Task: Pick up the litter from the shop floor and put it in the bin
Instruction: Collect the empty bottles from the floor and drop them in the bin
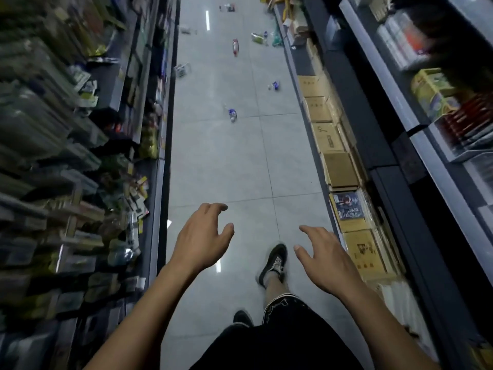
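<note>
Head view: left grip (204, 236) and right grip (324, 259) spread apart, empty, with the nearest crushed bottle (232, 114) well ahead on the floor (240, 161); best to close in before stooping.

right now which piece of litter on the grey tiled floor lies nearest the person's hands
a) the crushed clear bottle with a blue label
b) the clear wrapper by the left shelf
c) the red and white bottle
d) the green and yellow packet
a: the crushed clear bottle with a blue label lies lowest down the aisle, closest to the empty left hand and right hand; the other litter lies farther off.
</note>
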